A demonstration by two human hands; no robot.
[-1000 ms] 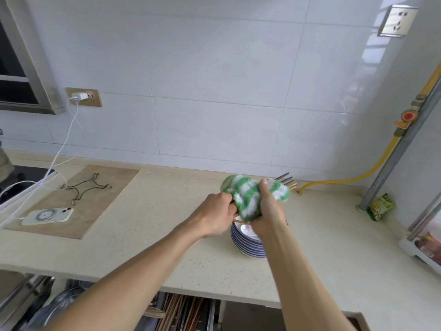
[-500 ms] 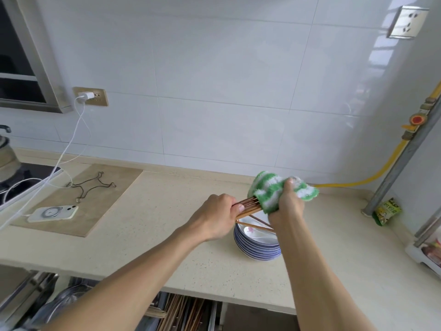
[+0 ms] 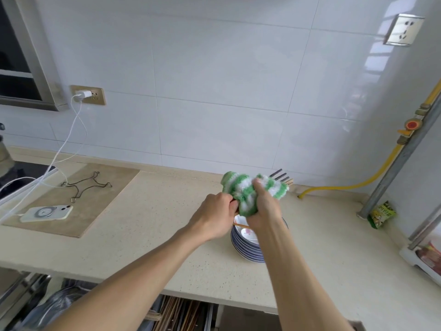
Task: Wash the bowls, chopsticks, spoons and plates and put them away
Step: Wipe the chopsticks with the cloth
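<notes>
Head view. Left hand point(image 3: 216, 215) clenched on the near end of a bundle of chopsticks point(image 3: 281, 176), fingers curled tight round it. Right hand point(image 3: 262, 206) wrapped round a green-and-white cloth point(image 3: 245, 189), fingers and thumb squeezing it onto the bundle; dark tips showing beyond the cloth toward the wall. Held just above a stack of plates point(image 3: 248, 249) on the counter point(image 3: 148, 216), with one loose stick lying across the top plate.

Also on the counter: phone point(image 3: 46, 212) on its white cable point(image 3: 71, 130), wire trivet point(image 3: 87, 185) on a tan mat, green packet point(image 3: 381, 215) beside a grey pipe. Below the counter edge, open drawer point(image 3: 181, 314) with long utensils stored lengthwise.

Step in hand, as judged: wiping the chopsticks dry before storage, washing seemingly done. Next move likely calling for a firm left-hand hold while drawing the cloth along the full length, then lowering the bundle into the drawer, aligned with its slots. Plates not yet put away.
</notes>
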